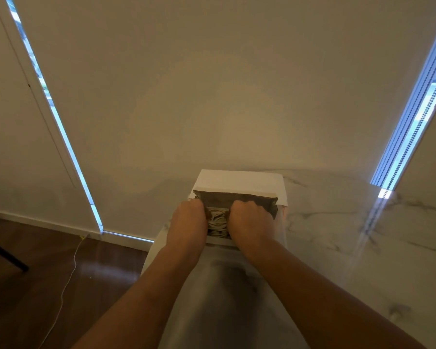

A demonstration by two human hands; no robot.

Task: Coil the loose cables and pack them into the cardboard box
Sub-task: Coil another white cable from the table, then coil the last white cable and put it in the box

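cables, pale and coiled, lie inside the cardboard box, which sits on the white marbled counter with its far flap raised. going left to right: a thin white cord trails over the dark wood floor; the left hand reaches into the box's left side, fingers curled down out of sight, so i cannot tell its grip; the right hand does likewise on the right, its grip also hidden.

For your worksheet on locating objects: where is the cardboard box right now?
In the head view, the cardboard box sits centre frame on the marble table, near its left edge, with the left hand and right hand reaching inside.
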